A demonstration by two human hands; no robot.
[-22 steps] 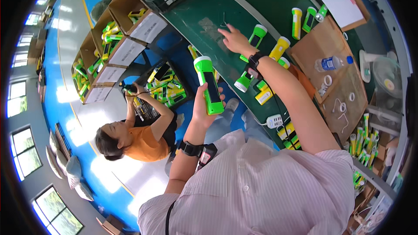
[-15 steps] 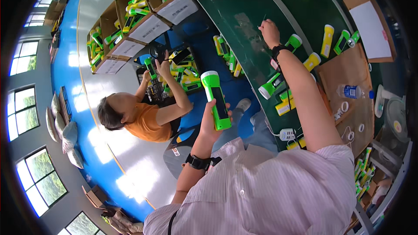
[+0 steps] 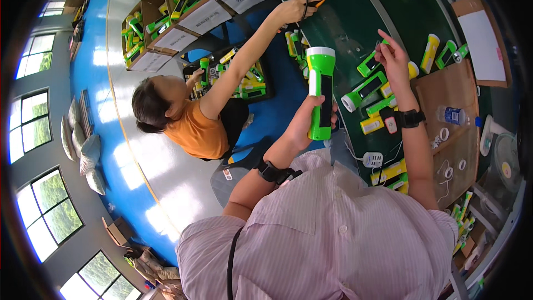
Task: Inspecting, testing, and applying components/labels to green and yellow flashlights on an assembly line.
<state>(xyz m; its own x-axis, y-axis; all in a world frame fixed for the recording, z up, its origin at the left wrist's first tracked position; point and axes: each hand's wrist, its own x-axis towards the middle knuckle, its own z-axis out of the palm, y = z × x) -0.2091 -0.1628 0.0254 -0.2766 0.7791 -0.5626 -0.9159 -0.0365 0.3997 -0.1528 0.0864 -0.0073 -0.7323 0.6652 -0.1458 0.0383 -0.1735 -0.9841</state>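
My left hand [image 3: 306, 118] is closed around the lower body of a green flashlight [image 3: 313, 90]. It points away from me, its white-rimmed head at the far end and a dark panel along its right side. Above the green table, my right hand [image 3: 395, 61] has its index finger stretched out and the others partly bent. No held thing can be made out in it. Close by its fingertips lies a green flashlight [image 3: 368, 64]. Nearer me are another green flashlight [image 3: 363, 91] and a yellow one [image 3: 372, 125].
At left, a person in an orange top [image 3: 194, 133] reaches across to the table [image 3: 347, 22] with a black-and-orange tool [image 3: 318, 3]. Cardboard boxes [image 3: 202, 20] of flashlights stand beyond. A plastic bottle [image 3: 452, 115] lies on the brown board [image 3: 463, 91]; a white power strip [image 3: 372, 159] is nearer.
My left hand has brought the green flashlight up and right. My right hand has moved right, its index finger now extended. The person in orange has stretched an arm to the table.
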